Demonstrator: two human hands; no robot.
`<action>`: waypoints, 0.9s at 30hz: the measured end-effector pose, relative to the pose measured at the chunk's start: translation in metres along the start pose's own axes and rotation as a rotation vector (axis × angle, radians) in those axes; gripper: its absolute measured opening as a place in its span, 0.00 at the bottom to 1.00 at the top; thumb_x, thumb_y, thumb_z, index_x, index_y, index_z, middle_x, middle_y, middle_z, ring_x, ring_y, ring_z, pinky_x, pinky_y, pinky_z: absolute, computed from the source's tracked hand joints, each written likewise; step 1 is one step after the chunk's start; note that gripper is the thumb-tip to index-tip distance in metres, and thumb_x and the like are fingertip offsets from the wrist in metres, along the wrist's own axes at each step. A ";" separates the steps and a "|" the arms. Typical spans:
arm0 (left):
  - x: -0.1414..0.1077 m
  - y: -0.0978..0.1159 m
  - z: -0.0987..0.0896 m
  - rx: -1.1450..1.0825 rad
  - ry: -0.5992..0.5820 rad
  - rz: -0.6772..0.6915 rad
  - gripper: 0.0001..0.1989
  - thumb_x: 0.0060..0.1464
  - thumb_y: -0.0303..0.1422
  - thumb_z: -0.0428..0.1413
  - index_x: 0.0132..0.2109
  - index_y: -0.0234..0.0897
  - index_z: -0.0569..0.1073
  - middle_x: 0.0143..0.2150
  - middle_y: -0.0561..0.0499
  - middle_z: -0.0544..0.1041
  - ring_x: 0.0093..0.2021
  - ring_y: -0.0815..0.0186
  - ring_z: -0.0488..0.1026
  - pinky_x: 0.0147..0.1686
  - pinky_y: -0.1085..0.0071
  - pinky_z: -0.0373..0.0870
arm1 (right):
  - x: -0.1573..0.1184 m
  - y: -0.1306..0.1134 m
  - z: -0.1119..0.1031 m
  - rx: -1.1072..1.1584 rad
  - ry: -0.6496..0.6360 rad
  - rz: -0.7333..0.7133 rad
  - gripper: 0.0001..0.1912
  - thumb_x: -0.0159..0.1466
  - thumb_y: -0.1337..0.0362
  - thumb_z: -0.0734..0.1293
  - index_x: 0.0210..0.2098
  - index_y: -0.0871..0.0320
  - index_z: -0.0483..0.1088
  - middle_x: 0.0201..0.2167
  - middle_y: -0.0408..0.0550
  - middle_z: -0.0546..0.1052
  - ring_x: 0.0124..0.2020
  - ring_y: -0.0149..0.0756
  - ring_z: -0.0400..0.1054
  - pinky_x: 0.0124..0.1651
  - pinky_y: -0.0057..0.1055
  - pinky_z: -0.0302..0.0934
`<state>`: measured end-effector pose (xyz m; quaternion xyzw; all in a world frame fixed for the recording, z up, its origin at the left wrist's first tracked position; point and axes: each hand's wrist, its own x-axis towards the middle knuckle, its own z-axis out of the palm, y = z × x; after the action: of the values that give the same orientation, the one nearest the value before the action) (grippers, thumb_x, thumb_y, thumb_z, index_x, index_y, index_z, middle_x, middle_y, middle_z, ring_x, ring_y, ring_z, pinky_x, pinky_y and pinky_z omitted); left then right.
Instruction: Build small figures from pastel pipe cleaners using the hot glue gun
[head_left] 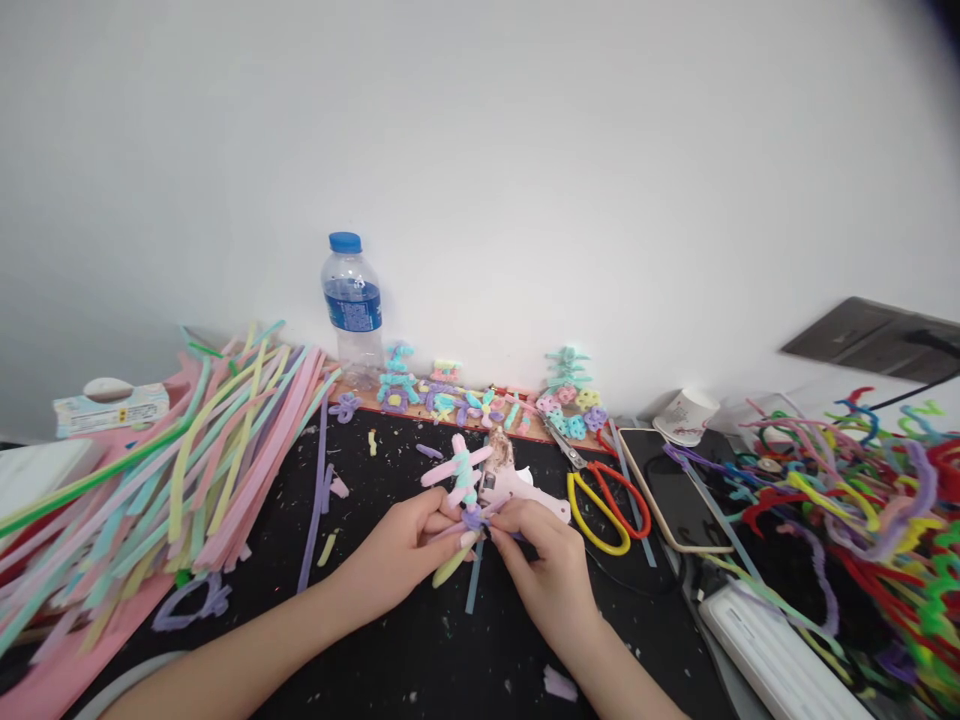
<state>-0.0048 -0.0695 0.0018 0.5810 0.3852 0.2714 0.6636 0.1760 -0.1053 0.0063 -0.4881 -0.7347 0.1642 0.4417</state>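
Both hands meet at the middle of the black table around a small pipe-cleaner figure [463, 470] with pink arms, a mint wrap and a purple lower part. My left hand [409, 535] pinches the purple end from the left, its thumb along the front. From the right, my right hand [544, 550] has its fingertips closed on the same purple part. The exact grip is partly covered by the fingers. Just behind the figure lies a pale pink glue gun [514, 488] with a brownish nozzle. A translucent glue stick [473, 585] and a yellow pipe-cleaner piece show below the hands.
Scissors [611, 505] with red and yellow handles lie right of the glue gun, beside a phone [679, 495]. Pastel pipe cleaners [232, 450] heap at left, a bright tangle [892, 530] at right. A bottle [352, 310] and small pipe-cleaner pieces [480, 405] line the wall.
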 end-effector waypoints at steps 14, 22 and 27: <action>0.000 -0.002 -0.001 -0.009 -0.003 -0.004 0.20 0.50 0.46 0.57 0.42 0.34 0.69 0.31 0.49 0.78 0.34 0.62 0.73 0.34 0.70 0.65 | -0.001 -0.001 -0.001 -0.022 0.005 -0.007 0.07 0.61 0.73 0.63 0.29 0.57 0.70 0.28 0.47 0.75 0.31 0.35 0.71 0.35 0.29 0.66; 0.000 -0.001 0.000 -0.001 -0.003 0.001 0.20 0.50 0.45 0.56 0.42 0.33 0.69 0.31 0.49 0.78 0.33 0.62 0.73 0.34 0.69 0.66 | -0.001 0.000 -0.001 -0.016 0.003 0.004 0.07 0.61 0.72 0.63 0.30 0.57 0.70 0.28 0.47 0.75 0.32 0.36 0.70 0.35 0.29 0.65; 0.000 0.001 0.000 0.004 0.003 -0.002 0.20 0.50 0.46 0.57 0.41 0.33 0.69 0.31 0.49 0.78 0.33 0.62 0.73 0.33 0.70 0.65 | 0.000 -0.001 -0.001 -0.016 -0.001 0.010 0.07 0.61 0.72 0.63 0.29 0.57 0.70 0.28 0.47 0.75 0.31 0.36 0.70 0.34 0.30 0.65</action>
<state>-0.0045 -0.0698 0.0024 0.5815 0.3872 0.2709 0.6622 0.1758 -0.1061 0.0073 -0.4951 -0.7338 0.1608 0.4364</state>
